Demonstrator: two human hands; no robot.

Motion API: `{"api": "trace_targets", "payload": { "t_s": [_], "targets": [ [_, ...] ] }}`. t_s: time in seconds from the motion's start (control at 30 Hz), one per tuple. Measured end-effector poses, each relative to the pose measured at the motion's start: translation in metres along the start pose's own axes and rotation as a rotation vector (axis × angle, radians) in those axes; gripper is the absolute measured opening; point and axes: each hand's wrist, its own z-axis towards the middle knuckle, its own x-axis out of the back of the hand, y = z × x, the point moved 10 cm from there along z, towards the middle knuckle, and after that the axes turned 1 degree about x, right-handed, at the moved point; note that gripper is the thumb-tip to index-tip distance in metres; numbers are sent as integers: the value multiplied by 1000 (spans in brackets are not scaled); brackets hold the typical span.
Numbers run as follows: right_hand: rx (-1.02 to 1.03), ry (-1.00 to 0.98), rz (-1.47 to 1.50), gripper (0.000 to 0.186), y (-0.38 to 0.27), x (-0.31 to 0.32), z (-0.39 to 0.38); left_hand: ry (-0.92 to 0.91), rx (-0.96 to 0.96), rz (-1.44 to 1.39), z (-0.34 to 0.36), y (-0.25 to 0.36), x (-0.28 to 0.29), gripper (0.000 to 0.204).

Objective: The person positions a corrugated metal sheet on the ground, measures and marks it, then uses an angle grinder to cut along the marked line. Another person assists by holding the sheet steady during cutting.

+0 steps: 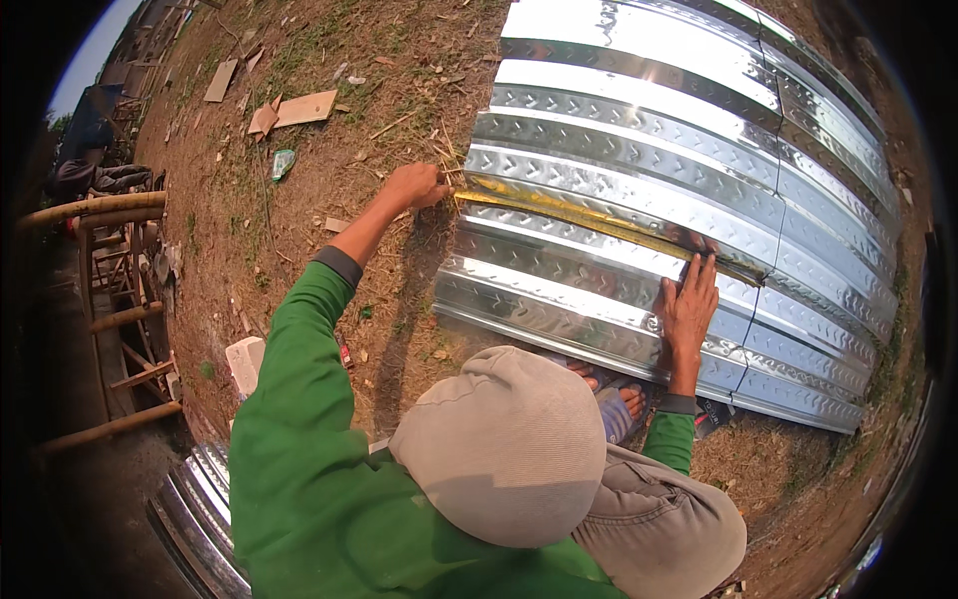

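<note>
A yellow measuring tape (569, 215) lies stretched across a shiny ribbed metal sheet (559, 285). My left hand (419, 187) is closed on the tape's left end, just past the sheet's left edge. Farther right, my right hand (691, 304) lies with its fingers stretched out, the fingertips touching the sheet beside the tape. A thin dark line (779, 170) runs across the ribs near the tape's right end. The small details of my left fingers' grip are hidden.
Sandalled feet (624, 407) stand at the sheet's near edge, below grey trousers (664, 514). Wood scraps (304, 108) and a green-and-white wrapper (283, 165) litter the dry grass. Bamboo poles (110, 205) stand at left; more ribbed metal (200, 509) lies at lower left.
</note>
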Motion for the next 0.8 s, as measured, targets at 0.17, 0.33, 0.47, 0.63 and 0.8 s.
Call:
{"api": "trace_targets", "payload": {
  "t_s": [0.17, 0.33, 0.47, 0.63, 0.8],
  "targets": [
    [10, -8, -55, 80, 1, -3, 3, -8, 32, 10, 8, 0, -6, 52],
    [10, -6, -69, 81, 1, -7, 3, 15, 42, -51, 10, -5, -17, 53],
    [21, 8, -79, 81, 3, -8, 2, -43, 81, -50, 10, -9, -28, 70],
    [21, 16, -83, 81, 2, -7, 3, 49, 104, 21, 14, -12, -29, 57],
    [1, 51, -1, 80, -3, 2, 0, 10, -16, -137, 6, -15, -24, 55]
  ]
}}
